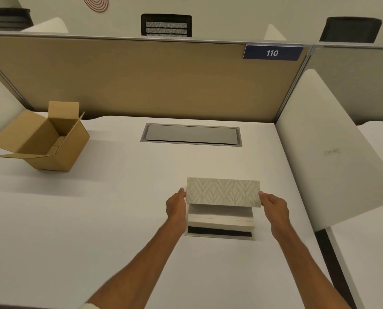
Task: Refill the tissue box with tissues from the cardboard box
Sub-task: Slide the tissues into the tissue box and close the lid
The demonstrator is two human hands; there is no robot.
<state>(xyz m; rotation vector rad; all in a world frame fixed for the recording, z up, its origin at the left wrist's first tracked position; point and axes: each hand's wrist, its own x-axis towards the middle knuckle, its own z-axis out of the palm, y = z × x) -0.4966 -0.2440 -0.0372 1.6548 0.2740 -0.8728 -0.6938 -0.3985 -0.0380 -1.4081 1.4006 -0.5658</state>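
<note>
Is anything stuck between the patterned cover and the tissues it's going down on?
Nothing visible is. The left hand and right hand hold the patterned cover by its two ends, right above the stack of tissues on its base. The gap below the cover looks clear.

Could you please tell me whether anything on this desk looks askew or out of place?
Only the open brown cardboard box at the far left: it sits tipped, flaps splayed, and looks empty. The patterned grey tissue box cover, held by both hands, looks level.
</note>
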